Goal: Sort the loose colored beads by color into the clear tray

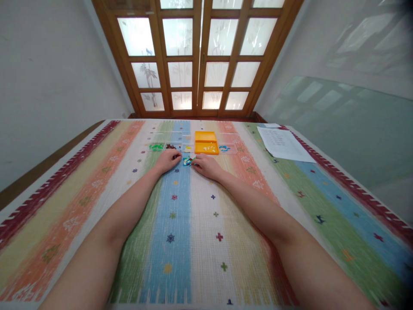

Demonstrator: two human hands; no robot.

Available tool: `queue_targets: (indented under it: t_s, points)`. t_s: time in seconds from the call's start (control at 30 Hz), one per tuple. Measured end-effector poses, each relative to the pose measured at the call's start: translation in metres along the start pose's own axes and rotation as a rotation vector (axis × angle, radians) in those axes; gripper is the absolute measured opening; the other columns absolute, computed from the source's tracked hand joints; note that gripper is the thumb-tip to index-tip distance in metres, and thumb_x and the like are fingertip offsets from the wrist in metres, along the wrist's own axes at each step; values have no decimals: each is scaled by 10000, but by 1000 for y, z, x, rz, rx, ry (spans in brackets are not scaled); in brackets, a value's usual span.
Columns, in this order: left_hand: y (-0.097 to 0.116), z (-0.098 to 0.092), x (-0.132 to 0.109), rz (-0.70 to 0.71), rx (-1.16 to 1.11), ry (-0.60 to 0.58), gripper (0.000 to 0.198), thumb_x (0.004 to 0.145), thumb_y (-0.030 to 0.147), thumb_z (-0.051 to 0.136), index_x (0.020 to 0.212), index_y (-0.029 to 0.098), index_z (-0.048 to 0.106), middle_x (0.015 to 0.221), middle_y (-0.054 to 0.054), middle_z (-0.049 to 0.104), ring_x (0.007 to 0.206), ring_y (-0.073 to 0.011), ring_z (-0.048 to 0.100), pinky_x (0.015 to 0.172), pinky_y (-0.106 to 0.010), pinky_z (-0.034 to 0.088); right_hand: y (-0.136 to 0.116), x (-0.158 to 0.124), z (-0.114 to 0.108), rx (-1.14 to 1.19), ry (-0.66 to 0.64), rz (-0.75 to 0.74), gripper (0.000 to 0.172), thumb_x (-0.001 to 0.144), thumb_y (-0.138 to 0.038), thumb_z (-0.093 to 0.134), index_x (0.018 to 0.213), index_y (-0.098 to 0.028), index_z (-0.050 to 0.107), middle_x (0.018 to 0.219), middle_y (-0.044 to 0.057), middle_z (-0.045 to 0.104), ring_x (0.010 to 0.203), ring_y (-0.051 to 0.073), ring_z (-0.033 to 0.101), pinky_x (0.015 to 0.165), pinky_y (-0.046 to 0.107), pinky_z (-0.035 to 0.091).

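Note:
My left hand (168, 161) rests on the striped cloth with its fingers curled, just in front of a clear box holding dark brown pieces (171, 147). My right hand (205, 166) lies at the right of a small pile of mixed pieces (187, 162), coloured blue, green, yellow and white. Its fingertips pinch at the edge of that pile; what they hold is too small to name. Close behind stands an open orange box (207, 147) with white pieces inside. Green pieces (156, 147) fill a clear box to the left, and blue pieces (225, 148) lie in one to the right.
Yellow pieces (188, 148) sit in a clear container between the brown pieces and the orange box. A printed white sheet (285, 144) lies at the far right. The striped tablecloth (200, 241) covers the table. Beyond it stand wooden glazed doors (198, 56).

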State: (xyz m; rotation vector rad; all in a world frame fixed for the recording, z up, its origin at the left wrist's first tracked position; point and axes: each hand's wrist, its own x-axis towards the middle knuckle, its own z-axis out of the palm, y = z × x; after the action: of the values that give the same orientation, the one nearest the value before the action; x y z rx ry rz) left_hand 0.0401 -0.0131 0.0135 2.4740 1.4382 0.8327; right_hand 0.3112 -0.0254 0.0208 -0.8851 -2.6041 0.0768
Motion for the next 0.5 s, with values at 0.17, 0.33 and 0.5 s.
queue_targets:
  t_s: [0.17,0.33,0.5]
  points:
    - [0,0,0,-8,-2,2,245,973,334,565,985,197,768,953,-64,749,850,-221,637,820,-352,484,1,0,2,21,-8,-8,172,1026,-261,613,1070,-212,773,1013,77,698,954,207,606,810,296,406]
    - [0,-1,0,-18,-6,-7,246,967,335,567,990,201,772,965,-67,751,867,-223,645,835,-352,495,4,0,3,126,74,24,149,996,-235,599,1026,-200,740,984,72,707,931,205,607,814,294,417]
    - [1,-1,0,-31,-19,-7,257,966,352,561,989,209,773,968,-65,751,871,-226,645,836,-353,497,16,1,0,322,262,253,108,949,-247,586,952,-201,684,891,45,716,786,185,601,752,294,439]
